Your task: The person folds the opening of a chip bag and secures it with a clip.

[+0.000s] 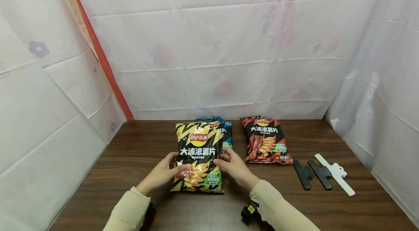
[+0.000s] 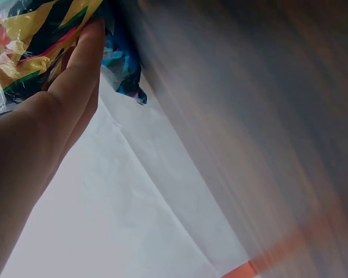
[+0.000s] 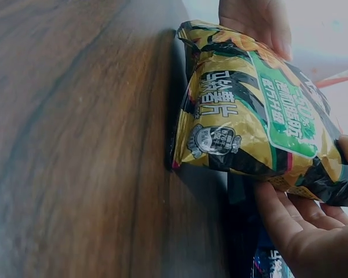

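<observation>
Both hands hold a yellow-and-black bag of potato chips (image 1: 198, 172) between them, its printed front toward the head camera. My left hand (image 1: 163, 171) grips its left side, thumb over the front and fingers behind. On the opposite side, my right hand (image 1: 236, 167) grips the edge with the thumb in front; in the right wrist view its fingers (image 3: 272, 211) curl underneath. The bag's lower end is close to the table in that view; whether it touches cannot be told. Partly hidden behind it lies a blue bag of chips (image 1: 227, 134).
A red-and-black bag of chips (image 1: 265, 140) lies right of the hands. Farther right are two black bag clips (image 1: 304, 176) and a white clip (image 1: 337, 172) on the brown wooden table (image 1: 140, 147). Patterned white cloth (image 1: 209, 49) hangs behind and at both sides.
</observation>
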Tool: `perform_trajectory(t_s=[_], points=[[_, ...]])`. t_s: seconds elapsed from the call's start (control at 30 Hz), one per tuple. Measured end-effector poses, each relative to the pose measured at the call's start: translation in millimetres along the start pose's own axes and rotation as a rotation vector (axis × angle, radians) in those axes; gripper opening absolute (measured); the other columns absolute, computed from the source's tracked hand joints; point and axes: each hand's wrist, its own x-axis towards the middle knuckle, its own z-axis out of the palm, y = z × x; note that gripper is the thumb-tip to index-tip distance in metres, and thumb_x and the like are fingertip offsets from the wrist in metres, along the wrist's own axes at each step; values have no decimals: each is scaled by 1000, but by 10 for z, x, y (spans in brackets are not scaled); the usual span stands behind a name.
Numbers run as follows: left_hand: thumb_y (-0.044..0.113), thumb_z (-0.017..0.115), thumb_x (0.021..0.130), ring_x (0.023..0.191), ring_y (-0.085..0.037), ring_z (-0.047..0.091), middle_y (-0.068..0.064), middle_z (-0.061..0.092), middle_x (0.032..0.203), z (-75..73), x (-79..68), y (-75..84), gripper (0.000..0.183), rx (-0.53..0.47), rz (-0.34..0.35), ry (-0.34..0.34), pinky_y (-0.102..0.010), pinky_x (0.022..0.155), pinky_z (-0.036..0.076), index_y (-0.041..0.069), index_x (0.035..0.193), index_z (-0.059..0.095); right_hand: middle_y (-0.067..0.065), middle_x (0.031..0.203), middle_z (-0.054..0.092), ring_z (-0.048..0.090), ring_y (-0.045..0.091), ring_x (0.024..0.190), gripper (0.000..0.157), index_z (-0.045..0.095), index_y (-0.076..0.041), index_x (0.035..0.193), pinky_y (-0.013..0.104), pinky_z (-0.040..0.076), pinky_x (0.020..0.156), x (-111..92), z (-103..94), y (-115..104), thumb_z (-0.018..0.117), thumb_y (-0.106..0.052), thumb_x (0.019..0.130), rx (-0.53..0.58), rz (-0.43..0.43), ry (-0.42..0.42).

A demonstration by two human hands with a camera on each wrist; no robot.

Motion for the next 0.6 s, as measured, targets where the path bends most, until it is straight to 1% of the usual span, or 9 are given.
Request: perform_trajectory(t_s=[0.03, 0.1, 0.2, 0.23, 0.37, 0.5, 0.6], points=[[39, 69, 91, 99, -22, 61, -18, 62, 117, 8, 4, 4, 80, -3, 3, -1, -35, 83, 50, -4, 147, 31, 33, 149, 35, 48, 43, 131, 74, 28, -1, 150, 52, 47, 102, -8, -13, 5, 67, -27, 94, 1, 1, 2], [38, 68, 92, 112, -28, 58, -23, 55, 131, 24, 15, 5, 78, -10, 14, 1, -41, 91, 50, -3, 147, 33, 33, 150, 35, 48, 43, 132, 75, 27, -1, 151, 51, 46, 102, -23, -41, 15, 68, -27, 94, 5, 2, 0], [38, 67, 93, 129, -37, 49, -26, 41, 147, 45, 43, 8, 77, -14, 31, -4, -51, 102, 45, 0, 149, 32, 32, 151, 33, 46, 43, 133, 74, 27, -2, 150, 51, 46, 103, -40, -85, 28, 68, -27, 94, 14, -1, 0], [38, 67, 93, 131, -40, 46, -26, 39, 149, 53, 53, 11, 77, -26, 32, -11, -52, 104, 43, 1, 150, 31, 32, 151, 32, 46, 42, 133, 73, 27, -2, 150, 51, 46, 103, -45, -100, 31, 67, -26, 94, 17, -1, 0], [42, 66, 93, 136, -45, 40, -28, 32, 153, 95, 88, 35, 81, -14, 32, -30, -57, 107, 38, 2, 152, 27, 32, 153, 31, 45, 42, 134, 72, 28, -3, 149, 52, 45, 103, -72, -157, 25, 68, -26, 94, 13, -10, -1], [47, 64, 92, 140, -46, 35, -29, 26, 156, 160, 102, 75, 88, 11, 11, -41, -60, 108, 35, 1, 154, 22, 33, 151, 32, 48, 40, 132, 70, 29, -1, 147, 52, 46, 103, -114, -220, 13, 67, -25, 94, -4, -29, -17], [50, 63, 92, 141, -47, 32, -29, 25, 157, 214, 114, 101, 91, 28, 4, -41, -61, 109, 33, 0, 155, 20, 34, 150, 33, 50, 38, 129, 68, 30, 0, 147, 51, 46, 103, -146, -276, 8, 66, -25, 95, -13, -35, -24]])
